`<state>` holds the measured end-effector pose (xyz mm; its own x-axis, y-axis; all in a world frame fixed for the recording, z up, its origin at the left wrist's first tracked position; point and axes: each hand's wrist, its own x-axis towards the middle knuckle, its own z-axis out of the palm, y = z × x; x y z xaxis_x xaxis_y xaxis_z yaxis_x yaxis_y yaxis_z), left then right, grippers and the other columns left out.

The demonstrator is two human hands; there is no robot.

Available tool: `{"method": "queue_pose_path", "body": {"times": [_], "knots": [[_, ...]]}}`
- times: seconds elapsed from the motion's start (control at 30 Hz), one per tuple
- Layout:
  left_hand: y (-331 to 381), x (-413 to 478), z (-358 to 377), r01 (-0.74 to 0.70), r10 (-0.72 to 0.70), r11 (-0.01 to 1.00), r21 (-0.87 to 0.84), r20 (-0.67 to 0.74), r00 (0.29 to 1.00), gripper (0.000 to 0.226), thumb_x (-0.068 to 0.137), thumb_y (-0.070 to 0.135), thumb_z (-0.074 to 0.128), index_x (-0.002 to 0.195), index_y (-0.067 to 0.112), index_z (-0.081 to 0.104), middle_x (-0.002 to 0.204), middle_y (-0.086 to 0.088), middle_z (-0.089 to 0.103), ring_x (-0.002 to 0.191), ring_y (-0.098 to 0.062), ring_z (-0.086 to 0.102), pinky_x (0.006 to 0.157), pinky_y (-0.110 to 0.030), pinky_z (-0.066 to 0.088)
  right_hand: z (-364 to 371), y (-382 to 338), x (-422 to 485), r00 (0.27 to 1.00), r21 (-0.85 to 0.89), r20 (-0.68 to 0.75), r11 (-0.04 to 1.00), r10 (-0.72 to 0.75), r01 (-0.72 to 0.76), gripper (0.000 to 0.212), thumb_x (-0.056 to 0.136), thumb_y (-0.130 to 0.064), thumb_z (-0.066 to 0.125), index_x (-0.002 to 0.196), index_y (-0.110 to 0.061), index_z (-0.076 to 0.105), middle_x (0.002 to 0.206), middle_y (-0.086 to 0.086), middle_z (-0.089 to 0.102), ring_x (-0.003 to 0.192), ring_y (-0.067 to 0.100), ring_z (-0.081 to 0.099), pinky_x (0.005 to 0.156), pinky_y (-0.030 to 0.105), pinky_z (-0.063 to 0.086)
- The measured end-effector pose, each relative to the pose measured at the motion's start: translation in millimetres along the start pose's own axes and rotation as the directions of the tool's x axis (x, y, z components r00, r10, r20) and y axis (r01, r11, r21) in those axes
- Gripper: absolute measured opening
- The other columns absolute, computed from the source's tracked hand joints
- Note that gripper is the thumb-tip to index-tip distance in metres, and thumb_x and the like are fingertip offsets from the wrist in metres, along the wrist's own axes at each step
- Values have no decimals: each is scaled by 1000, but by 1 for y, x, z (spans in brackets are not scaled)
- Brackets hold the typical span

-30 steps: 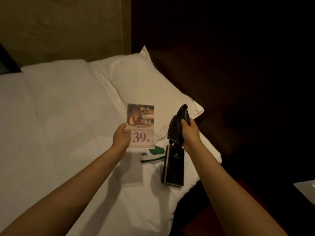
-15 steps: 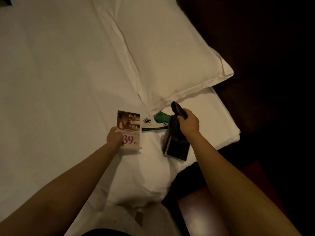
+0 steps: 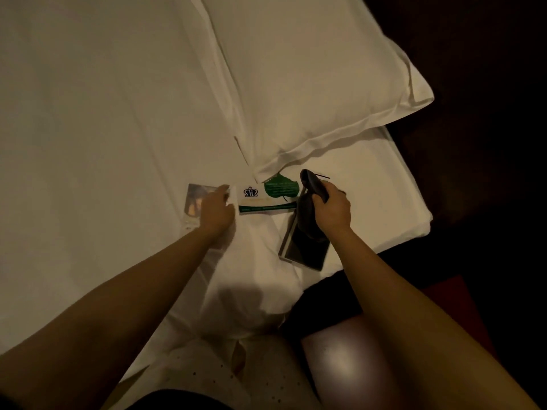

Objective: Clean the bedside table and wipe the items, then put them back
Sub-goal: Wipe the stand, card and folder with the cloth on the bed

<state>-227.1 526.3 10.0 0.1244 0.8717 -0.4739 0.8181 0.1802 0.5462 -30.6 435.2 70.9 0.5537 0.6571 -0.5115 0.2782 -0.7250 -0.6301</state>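
Observation:
My left hand [image 3: 217,208] holds the right edge of a photo price card [image 3: 194,199], which lies low and blurred on the white bed sheet [image 3: 103,143]. Just right of it lies a white card with a crown logo and a green leaf [image 3: 266,198]. My right hand [image 3: 333,210] is closed on a dark cloth [image 3: 313,184], which hangs down onto a dark rectangular box [image 3: 305,250] lying on the sheet near the bed's edge.
A white pillow [image 3: 310,78] lies just behind the cards. Right of the bed is dark floor, with a reddish-brown surface [image 3: 453,294] at the lower right. My knee [image 3: 340,359] shows at the bottom.
The view has tilted down and closer to the bed. My left hand has lowered the price card from upright in the air onto the sheet. My right hand keeps the cloth over the box.

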Motion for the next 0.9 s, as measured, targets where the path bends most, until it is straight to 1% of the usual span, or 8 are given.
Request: {"method": "queue_pose_path", "body": {"times": [0.13,0.3,0.33,0.43,0.5,0.67,0.8,0.9], "knots": [[20,19,22,159,-146,984,-75,153,977,55,89,4,53,141,3,34,139,-22,48,123,-34,51,101,-36,43,5,4,8,1000,-28,29,1000,-3,4,40,96,-12,44,136,-11,45,129,20,54,118,34,51,103,38,41],[24,30,34,314,-303,944,-96,119,946,44,88,4,55,129,-6,41,132,-24,51,121,-35,52,96,-36,46,12,10,11,999,-65,47,998,-6,9,40,97,-13,43,137,-14,44,128,20,51,116,34,51,101,38,41],[24,31,34,342,-329,934,-106,123,936,41,89,4,54,127,-6,43,131,-24,52,119,-35,53,90,-35,51,12,12,11,999,-73,49,997,-10,14,40,97,-14,43,137,-14,44,128,20,51,116,34,51,100,38,41],[27,27,30,437,-385,863,-256,228,894,31,91,-1,52,122,-6,51,128,-24,56,104,-33,60,44,-23,54,14,12,8,998,-94,48,995,-29,33,41,97,-15,43,138,-15,43,126,21,50,115,34,50,99,38,41],[28,20,25,501,-399,757,-419,311,863,25,92,-3,48,117,-2,51,128,-26,54,102,-38,60,44,-29,55,15,10,3,998,-108,45,993,-53,57,42,97,-15,43,139,-15,42,126,21,49,116,34,49,101,40,41],[29,-8,12,399,-317,788,-468,247,916,10,91,-3,48,96,6,48,123,-25,55,102,-34,59,79,-46,57,18,-8,-7,987,-129,28,978,-159,162,42,96,-12,45,138,-13,44,128,19,52,119,32,46,103,40,40],[46,-34,-6,297,-192,730,-615,232,954,22,92,-2,47,78,15,45,98,-15,58,84,-24,61,59,-25,57,27,-31,-21,953,-227,66,926,-295,302,46,96,-13,46,142,-14,39,138,18,44,127,31,39,108,40,36],[68,-50,-26,252,-122,629,-736,227,966,20,92,-3,44,80,12,47,86,-13,58,75,-19,62,55,-21,59,38,-48,-37,901,-295,59,855,-429,426,52,96,-11,45,146,-14,30,150,17,29,138,30,26,115,38,28]]}}
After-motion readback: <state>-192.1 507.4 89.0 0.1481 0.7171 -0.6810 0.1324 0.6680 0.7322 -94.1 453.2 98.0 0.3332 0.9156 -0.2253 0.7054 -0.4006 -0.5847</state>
